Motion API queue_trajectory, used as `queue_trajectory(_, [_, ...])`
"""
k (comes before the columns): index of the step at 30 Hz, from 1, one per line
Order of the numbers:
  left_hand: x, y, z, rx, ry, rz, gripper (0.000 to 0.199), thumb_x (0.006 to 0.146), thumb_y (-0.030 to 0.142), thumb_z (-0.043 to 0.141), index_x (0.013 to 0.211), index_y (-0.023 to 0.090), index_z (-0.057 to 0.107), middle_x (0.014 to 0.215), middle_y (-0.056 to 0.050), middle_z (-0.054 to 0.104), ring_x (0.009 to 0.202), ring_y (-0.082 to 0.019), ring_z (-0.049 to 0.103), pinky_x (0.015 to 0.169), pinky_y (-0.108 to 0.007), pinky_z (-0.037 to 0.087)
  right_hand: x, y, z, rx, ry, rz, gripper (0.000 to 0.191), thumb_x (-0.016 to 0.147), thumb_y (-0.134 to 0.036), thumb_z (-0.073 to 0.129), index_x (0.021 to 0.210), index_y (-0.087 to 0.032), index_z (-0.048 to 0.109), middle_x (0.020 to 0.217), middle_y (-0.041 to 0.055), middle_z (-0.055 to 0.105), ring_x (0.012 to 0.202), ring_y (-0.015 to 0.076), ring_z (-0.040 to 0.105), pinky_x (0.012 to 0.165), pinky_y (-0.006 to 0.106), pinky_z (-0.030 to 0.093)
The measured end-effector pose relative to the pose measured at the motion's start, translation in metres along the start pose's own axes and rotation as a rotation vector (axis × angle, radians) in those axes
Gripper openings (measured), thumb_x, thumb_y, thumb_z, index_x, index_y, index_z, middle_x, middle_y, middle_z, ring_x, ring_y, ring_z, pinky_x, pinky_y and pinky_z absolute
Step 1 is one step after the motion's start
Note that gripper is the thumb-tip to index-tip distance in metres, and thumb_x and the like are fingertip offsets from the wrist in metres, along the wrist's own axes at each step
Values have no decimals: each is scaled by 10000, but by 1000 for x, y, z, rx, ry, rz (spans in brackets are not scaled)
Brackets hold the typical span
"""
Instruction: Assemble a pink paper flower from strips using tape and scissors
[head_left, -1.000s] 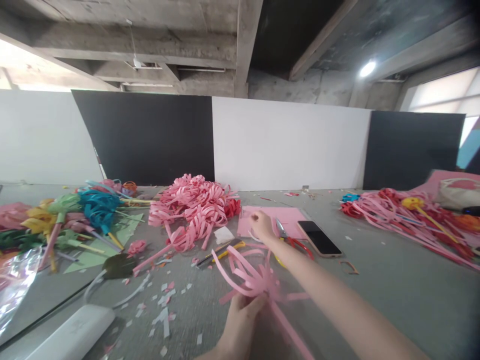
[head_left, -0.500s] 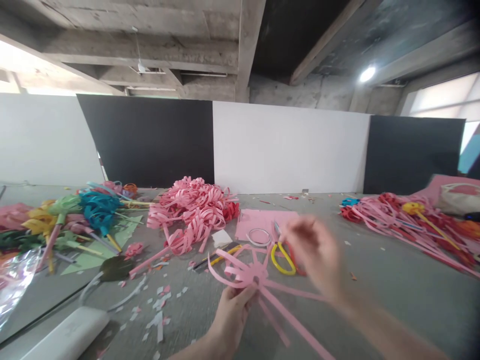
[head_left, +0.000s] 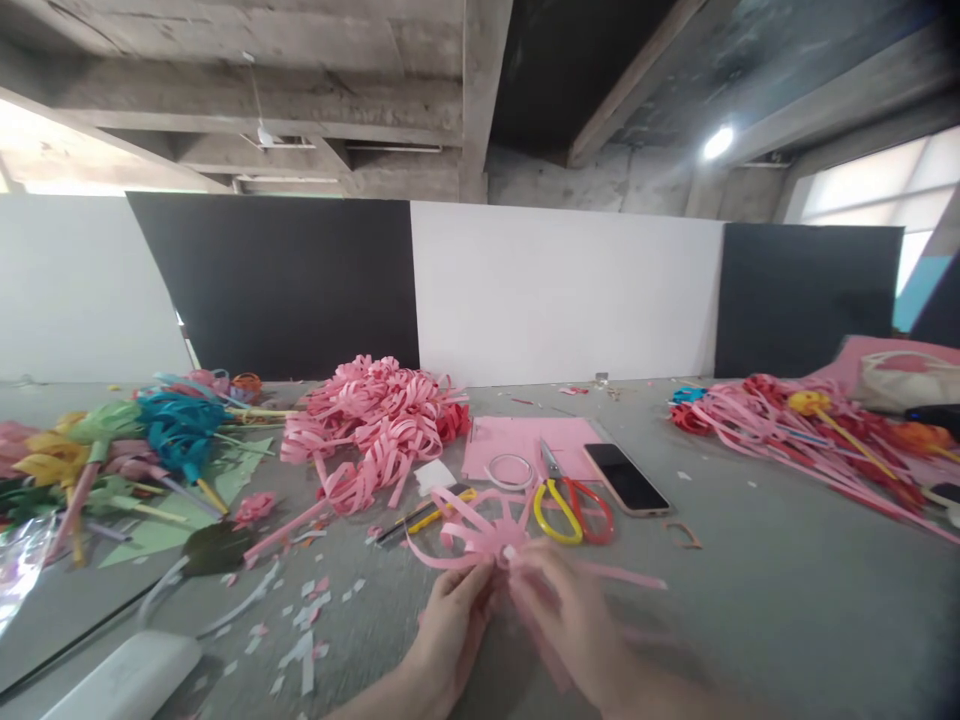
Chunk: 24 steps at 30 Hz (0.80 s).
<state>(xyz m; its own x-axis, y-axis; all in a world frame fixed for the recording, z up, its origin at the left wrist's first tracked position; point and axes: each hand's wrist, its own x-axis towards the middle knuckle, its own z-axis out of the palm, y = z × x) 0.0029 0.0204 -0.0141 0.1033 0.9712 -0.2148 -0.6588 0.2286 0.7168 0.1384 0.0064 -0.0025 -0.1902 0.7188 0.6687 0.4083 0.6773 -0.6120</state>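
Note:
A pink paper flower made of strips radiates from one centre; some strips loop up at the back, others lie out straight to the right. My left hand pinches it near the centre, thumb on top. My right hand, a little blurred, has its fingertips closed at the same centre, where a small whitish bit shows. Its fingers partly cover the strips running right and down. Just beyond lie scissors with one yellow and one red handle, and a roll of clear tape on a pink sheet.
A phone lies right of the scissors, a yellow cutter to the left. Behind stands a heap of pink curled strips. Coloured paper flowers and a white power bank are left, more strips right. Paper scraps litter the table.
My right hand has come down and left from above the scissors to the flower's centre, uncovering the scissors and the phone. My left hand still holds the flower. The view has shifted slightly.

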Motion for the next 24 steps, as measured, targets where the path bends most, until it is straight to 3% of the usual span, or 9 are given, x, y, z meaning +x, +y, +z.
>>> queue_trajectory(4, [1, -2, -2, -6, -103, -1, 68, 638, 178, 671, 648, 112, 659, 750, -78, 669, 739, -154, 598, 766, -267, 443, 25, -21, -26, 100, 62, 101, 115, 791, -211, 491, 827, -224, 600, 854, 33, 621, 835, 162, 568, 756, 276, 445])
queue_trajectory(7, [2, -2, -2, 11, -117, -7, 117, 625, 217, 683, 666, 110, 659, 765, -85, 666, 740, -165, 598, 782, -289, 433, 37, -33, -37, 355, 111, 319, 225, 724, -221, 586, 947, -236, 555, 775, 0, 623, 745, 139, 586, 701, 254, 462])
queue_trajectory(9, [2, -1, -1, 14, -111, -9, 130, 604, 222, 697, 651, 108, 654, 743, -85, 663, 731, -172, 600, 776, -296, 434, 36, -34, -34, 541, 44, 486, 306, 679, -212, 630, 974, -227, 549, 737, -19, 615, 706, 123, 585, 679, 236, 458])
queue_trajectory(12, [0, 0, 2, -12, -72, -12, 102, 596, 194, 701, 633, 118, 644, 698, -61, 653, 724, -164, 598, 756, -281, 441, 25, -25, -17, 708, -94, 678, 130, 654, -202, 635, 778, -172, 607, 699, -16, 609, 676, 117, 577, 657, 225, 441])
queue_trajectory(14, [-1, 0, 3, -23, -32, -16, 76, 609, 173, 691, 635, 122, 642, 688, -51, 647, 719, -159, 597, 738, -271, 448, 17, -17, -6, 665, -109, 702, 60, 667, -210, 611, 692, -155, 607, 643, -18, 595, 642, 120, 562, 628, 225, 423])
queue_trajectory(17, [-3, 2, 5, -25, 5, -22, 47, 637, 157, 668, 645, 117, 645, 693, -58, 649, 711, -160, 596, 718, -269, 455, 12, -12, 1, 481, -87, 654, 125, 703, -255, 569, 641, -155, 610, 609, -15, 584, 629, 131, 543, 612, 233, 397])
queue_trajectory(21, [-2, 2, 4, -55, -31, -31, 50, 644, 163, 665, 639, 118, 645, 703, -55, 655, 712, -156, 593, 707, -263, 454, 16, -19, -7, 297, -119, 655, 126, 685, -277, 582, 675, -167, 643, 685, 11, 624, 690, 165, 558, 651, 260, 390])
queue_trajectory(24, [-1, 1, 3, -42, -57, -31, 73, 653, 187, 662, 660, 115, 652, 704, -57, 661, 714, -156, 595, 712, -259, 450, 19, -24, -15, 346, -208, 760, 138, 686, -284, 576, 723, -180, 660, 751, 26, 654, 758, 182, 573, 696, 278, 391])
